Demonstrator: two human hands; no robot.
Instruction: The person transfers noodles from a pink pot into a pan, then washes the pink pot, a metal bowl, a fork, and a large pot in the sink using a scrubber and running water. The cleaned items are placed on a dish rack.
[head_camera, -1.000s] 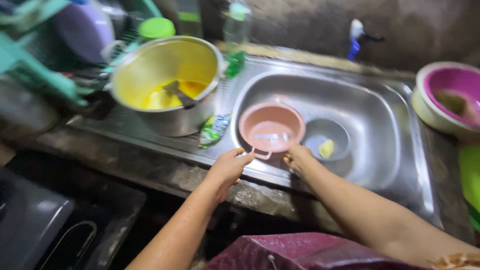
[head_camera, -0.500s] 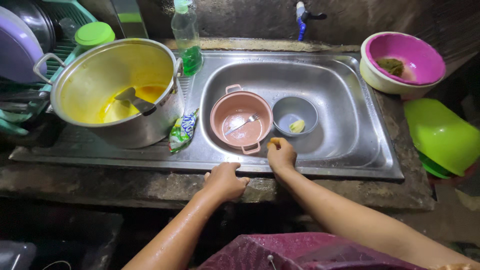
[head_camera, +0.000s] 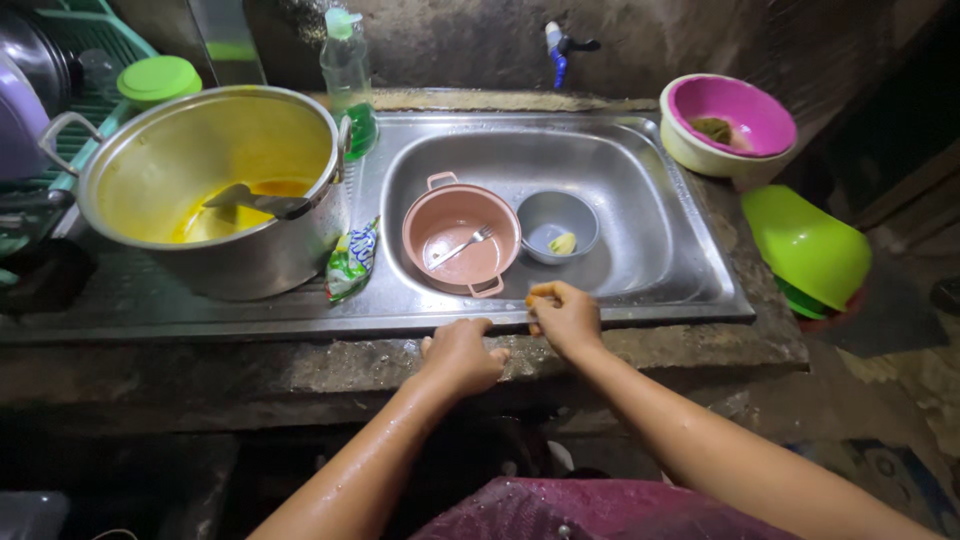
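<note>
The right hand's (head_camera: 565, 315) fingers (head_camera: 545, 298) are drawn in narrow, pinched on a small orange-yellow scrap (head_camera: 530, 299); what it is cannot be told. They rest on the front rim (head_camera: 640, 308) of the sink. Just to their left, the left hand (head_camera: 462, 355) lies on the same rim where it meets the table (head_camera: 300, 365), its fingers (head_camera: 478, 328) curled under and holding nothing. Both forearms are wet.

Just beyond the fingers, inside the basin, sits a pink pan (head_camera: 450, 215) with a fork (head_camera: 462, 245) in it, and touching its right side a grey bowl (head_camera: 555, 215) with a yellow bit in it. Further left of the fingers a sachet (head_camera: 350, 262) leans by a big steel pot (head_camera: 250, 130) holding yellow liquid and a ladle (head_camera: 255, 200). Far beyond stand a soap bottle (head_camera: 347, 80) and the tap (head_camera: 560, 45).

This looks like washing-up at a pause: hands parked, dishes untouched. Taking up the pan would call for a short reach forward over the rim and a free hand.
</note>
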